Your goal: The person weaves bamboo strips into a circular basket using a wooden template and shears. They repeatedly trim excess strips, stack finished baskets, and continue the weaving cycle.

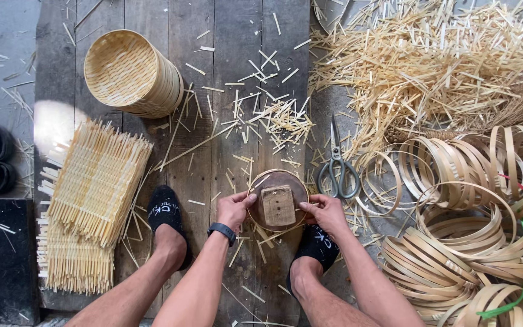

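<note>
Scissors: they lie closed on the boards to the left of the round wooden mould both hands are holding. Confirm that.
Not quite. The scissors lie to the right of the round wooden mould, not the left; the head view shows it. The rest holds: they are closed, on the boards, and the left hand and right hand grip the mould.

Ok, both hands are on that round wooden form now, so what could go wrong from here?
The left hand and right hand press a thin bamboo hoop around the round wooden form; if either grip slips, the hoop could spring off.

The scissors lie beside the right hand with blades pointing away, so a blind reach might still catch them.

Loose bamboo offcuts litter the planks around both feet, which could mean splinters or slipping.
</note>
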